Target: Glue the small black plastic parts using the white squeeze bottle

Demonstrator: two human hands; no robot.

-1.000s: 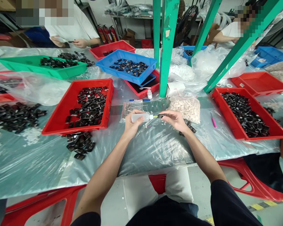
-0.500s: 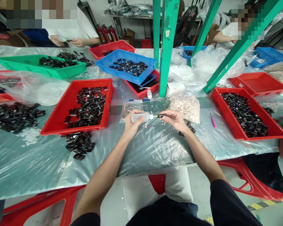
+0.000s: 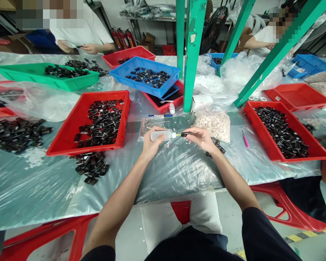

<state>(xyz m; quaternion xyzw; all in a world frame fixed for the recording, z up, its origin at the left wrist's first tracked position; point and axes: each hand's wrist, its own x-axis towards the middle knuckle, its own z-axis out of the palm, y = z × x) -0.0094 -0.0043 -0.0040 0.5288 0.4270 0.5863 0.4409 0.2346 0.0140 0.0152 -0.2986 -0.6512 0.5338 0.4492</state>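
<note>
Over the pale green, plastic-sheeted table point(image 3: 176, 177), the grip of the left hand point(image 3: 151, 145) is wrapped around a translucent white cylindrical plastic bottle point(image 3: 161, 135), held sideways; it looks light and squeezable, best held by its body. The grip of the right hand point(image 3: 202, 139) pinches a small glossy black oblong piece point(image 3: 185, 134), probably light, stiff and slippery, best taken by its edges. Between them, the bottle's thin yellow-green tip point(image 3: 178, 135) looks easily bent; whether it touches the piece is unclear. Against a second ago, both hands keep nearly the same pose, barely further left in view.
</note>
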